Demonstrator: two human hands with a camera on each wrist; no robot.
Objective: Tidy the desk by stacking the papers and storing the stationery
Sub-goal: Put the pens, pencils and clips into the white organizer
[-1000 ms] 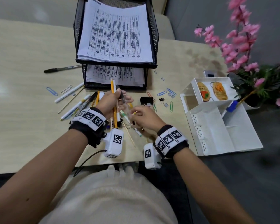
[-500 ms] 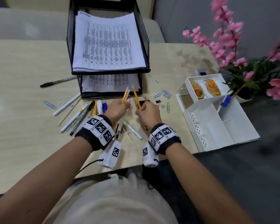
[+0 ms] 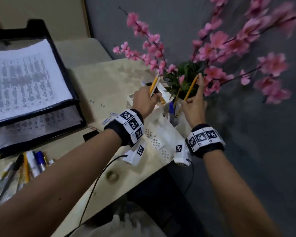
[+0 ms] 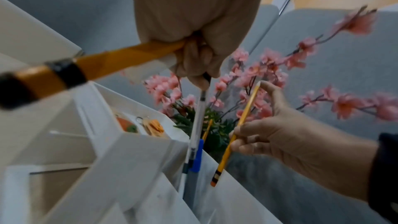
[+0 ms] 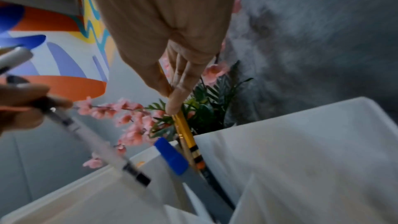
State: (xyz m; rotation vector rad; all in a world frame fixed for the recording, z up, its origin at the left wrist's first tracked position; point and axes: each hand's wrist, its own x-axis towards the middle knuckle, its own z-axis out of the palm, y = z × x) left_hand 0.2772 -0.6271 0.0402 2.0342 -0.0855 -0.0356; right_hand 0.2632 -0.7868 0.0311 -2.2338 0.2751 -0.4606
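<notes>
My left hand (image 3: 152,97) grips a yellow pencil (image 3: 153,85) and a clear pen (image 4: 197,125) together. The pen points down at the tall slot of the white organizer (image 3: 162,134). Just right of it, my right hand (image 3: 189,100) pinches a second yellow pencil (image 3: 191,88) and holds it upright. In the right wrist view this pencil's (image 5: 185,130) striped eraser end dips into the slot beside a blue-capped pen (image 5: 171,155). Printed papers (image 3: 24,82) lie stacked in the black mesh tray (image 3: 72,93).
A pot of pink flowers (image 3: 186,74) stands right behind the organizer, its branches over my hands. More pens and pencils (image 3: 31,165) lie on the desk at the lower left. Paper clips (image 3: 109,117) and a black clip (image 3: 91,135) sit by the tray.
Both hands have lifted from the middle of the desk and moved right to the organizer, each carrying its pencil. My view has swung right with them.
</notes>
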